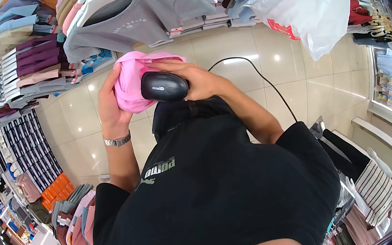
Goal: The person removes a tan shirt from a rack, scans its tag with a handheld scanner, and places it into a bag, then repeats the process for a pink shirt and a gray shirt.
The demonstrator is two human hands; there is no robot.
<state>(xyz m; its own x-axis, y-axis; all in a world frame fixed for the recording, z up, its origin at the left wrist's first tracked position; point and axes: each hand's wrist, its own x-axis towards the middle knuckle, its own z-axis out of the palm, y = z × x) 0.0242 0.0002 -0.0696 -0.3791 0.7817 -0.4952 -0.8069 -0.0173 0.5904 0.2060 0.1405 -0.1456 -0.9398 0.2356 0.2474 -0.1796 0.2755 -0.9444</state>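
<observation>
My left hand (111, 101), with a metal watch on its wrist, grips a bunched pink garment (129, 84) from its left side, fingers curled behind the cloth. My right hand (198, 80) is wrapped round a black handheld barcode scanner (164, 86), and its fingers reach over to the garment's upper right edge. The scanner's rounded head lies against or just above the pink cloth, hiding part of it. From beside the right hand a black cable (262, 76) curves down to the right arm.
Ahead hangs a grey sweatshirt (138, 18) on a white hanger. A white plastic bag (317, 10) hangs at upper right. Racks of shirts (32, 62) stand on the left, with stacked boxes (33, 146) below. Shiny tiles (245, 79) cover the floor. Striped clothing (377, 185) is at lower right.
</observation>
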